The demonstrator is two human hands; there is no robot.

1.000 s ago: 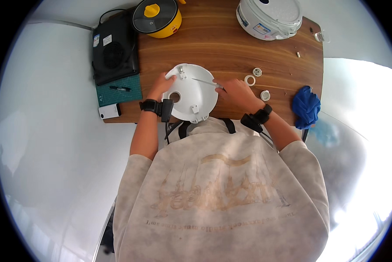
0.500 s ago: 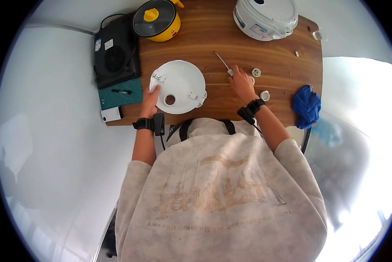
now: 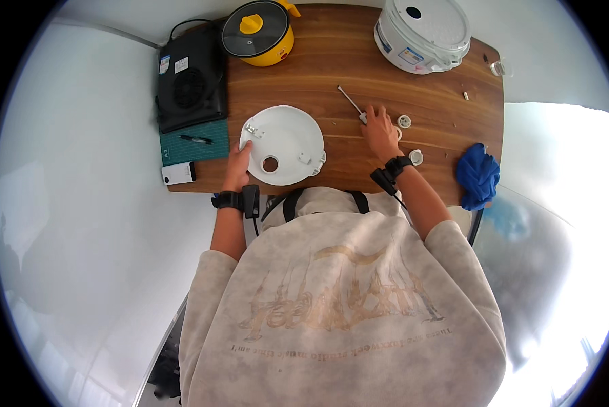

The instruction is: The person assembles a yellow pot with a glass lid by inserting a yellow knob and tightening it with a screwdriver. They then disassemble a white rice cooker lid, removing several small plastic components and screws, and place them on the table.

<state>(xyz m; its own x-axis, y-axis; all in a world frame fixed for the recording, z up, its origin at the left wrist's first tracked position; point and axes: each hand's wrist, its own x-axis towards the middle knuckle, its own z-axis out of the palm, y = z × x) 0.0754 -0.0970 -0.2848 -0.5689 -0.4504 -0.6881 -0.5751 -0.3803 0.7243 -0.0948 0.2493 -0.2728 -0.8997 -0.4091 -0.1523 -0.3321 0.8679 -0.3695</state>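
Fingers of both hands rest on the desk: one on the white lid, one at the screwdriver.

Left hand (image 3: 238, 157) lies with fingers spread flat on the near-left rim of the round white lid (image 3: 284, 144), which a second ago was lifted between both hands and now lies flat on the wooden desk (image 3: 358, 64). Right hand (image 3: 380, 130) has moved off to the screwdriver (image 3: 351, 103); its fingers are curled over the handle end, but whether they pinch it I cannot tell. Small white caps (image 3: 404, 121) sit just beside that hand. Open wood lies beyond the lid; the yellow pot (image 3: 258, 30) and white rice cooker (image 3: 423, 30) crowd the far edge, a blue cloth (image 3: 479, 175) the right.
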